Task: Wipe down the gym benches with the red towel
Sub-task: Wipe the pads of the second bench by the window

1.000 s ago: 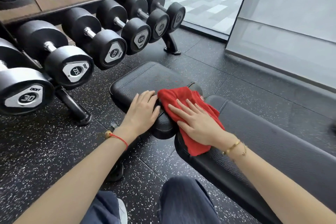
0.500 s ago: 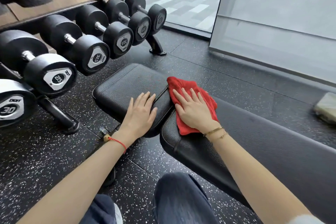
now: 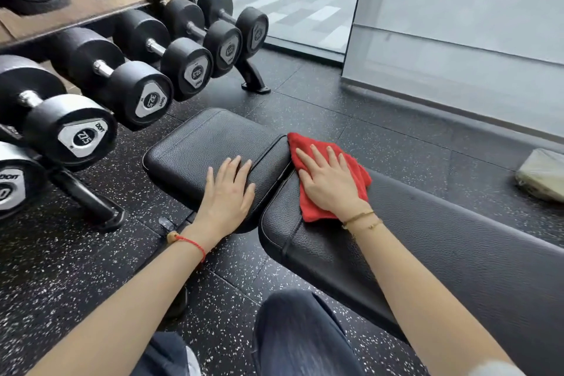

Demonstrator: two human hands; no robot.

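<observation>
A person leans over a black padded gym bench (image 3: pixel 427 253). The right hand (image 3: pixel 332 183) lies flat on the red towel (image 3: pixel 308 207), fingers spread and straight, pressing rather than gripping. The towel sits on the long pad's near end, one corner poking past the fingertips to the seam between the pads; most of the cloth is hidden under the palm. The left hand (image 3: pixel 227 195) rests open and flat on the shorter seat pad (image 3: pixel 207 143), holding nothing. Beyond its fingertips stands a dumbbell rack (image 3: pixel 91 198), partly cut off at the left edge. Far right of the towel hand, a pale bundle (image 3: pixel 540 175) lies on the floor, too blurred to identify.
</observation>
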